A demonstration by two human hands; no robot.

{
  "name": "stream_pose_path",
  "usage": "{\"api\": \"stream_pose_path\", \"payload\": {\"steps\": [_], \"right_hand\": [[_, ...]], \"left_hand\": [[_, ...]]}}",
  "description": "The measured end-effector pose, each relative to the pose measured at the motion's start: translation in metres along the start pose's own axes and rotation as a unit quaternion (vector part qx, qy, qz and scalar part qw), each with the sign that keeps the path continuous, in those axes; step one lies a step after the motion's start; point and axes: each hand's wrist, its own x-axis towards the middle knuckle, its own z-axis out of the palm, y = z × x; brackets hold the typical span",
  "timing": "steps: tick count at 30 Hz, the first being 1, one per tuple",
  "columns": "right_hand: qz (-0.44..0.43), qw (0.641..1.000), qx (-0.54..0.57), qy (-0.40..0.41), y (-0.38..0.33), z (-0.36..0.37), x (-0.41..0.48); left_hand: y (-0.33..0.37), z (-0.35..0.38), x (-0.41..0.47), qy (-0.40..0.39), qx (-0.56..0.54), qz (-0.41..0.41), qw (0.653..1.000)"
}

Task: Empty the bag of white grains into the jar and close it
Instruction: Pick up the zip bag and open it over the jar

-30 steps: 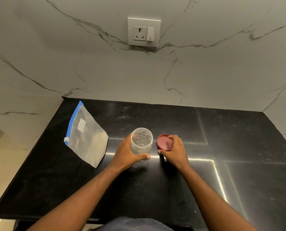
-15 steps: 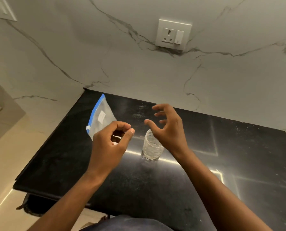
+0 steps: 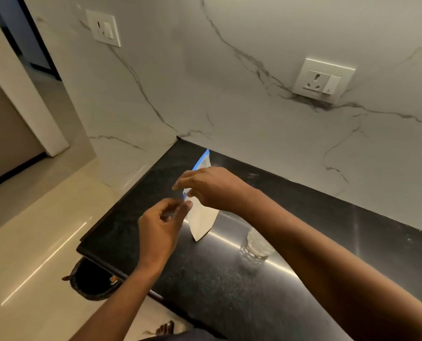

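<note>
The clear blue-zippered plastic bag of white grains (image 3: 201, 217) lies on the black counter under my right hand (image 3: 213, 188), whose fingers pinch its zipper end; my left hand (image 3: 160, 222) hovers beside, fingers loosely curled, empty. The open ribbed clear jar (image 3: 255, 247) stands beneath my right forearm, which could topple it, I judge.

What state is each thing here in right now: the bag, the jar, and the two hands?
bag: on the counter, blue zip edge up; sealed or not, cannot tell.
jar: upright, lidless, looks empty, partly behind the right forearm.
left hand: fingers pinched by the bag's zip corner; blurred, grip unclear.
right hand: over the bag's top, fingertips at the zip; grip unclear.
bin: on the floor, open.
</note>
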Motion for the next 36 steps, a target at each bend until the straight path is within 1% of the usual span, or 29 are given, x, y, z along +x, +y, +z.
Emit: {"api": "stream_pose_path", "payload": {"steps": [3,7,9,13,18,25,30,32,33,35,36], "right_hand": [[-0.006,1.0,-0.02,-0.015,0.005,-0.004,0.012],[-0.006,1.0,-0.01,-0.015,0.008,-0.008,0.016],[-0.023,0.999,-0.015,-0.02,0.009,-0.009,0.013],[-0.077,0.996,-0.043,-0.024,0.014,-0.011,0.008],[-0.078,0.993,-0.081,-0.022,0.036,-0.02,0.009],[0.003,0.988,-0.152,-0.036,0.091,-0.041,0.01],[0.045,0.987,-0.15,-0.039,0.112,-0.037,0.012],[0.067,0.991,-0.113,-0.028,0.111,-0.033,0.011],[0.093,0.993,-0.073,-0.006,0.109,-0.031,0.009],[0.169,0.982,0.028,0.074,0.097,-0.028,0.004],[0.211,0.965,0.092,0.125,0.089,-0.024,0.001]], "left_hand": [[0.003,0.002,0.006,0.004,-0.003,0.018,1.0],[0.003,0.001,0.012,0.004,-0.003,0.036,0.999],[0.002,0.0,0.013,0.003,-0.005,0.046,0.999],[-0.004,0.001,0.014,0.016,0.024,0.071,0.997],[-0.011,0.003,0.015,0.028,0.045,0.072,0.996],[-0.013,0.003,0.012,0.022,0.033,0.093,0.995],[-0.013,0.006,0.014,0.02,0.022,0.101,0.994],[-0.012,0.005,0.015,0.009,0.005,0.081,0.997],[-0.012,0.003,0.017,-0.007,-0.006,0.069,0.998],[-0.009,-0.005,0.024,-0.062,-0.04,0.043,0.996],[-0.005,-0.008,0.03,-0.088,-0.067,0.02,0.994]]}}
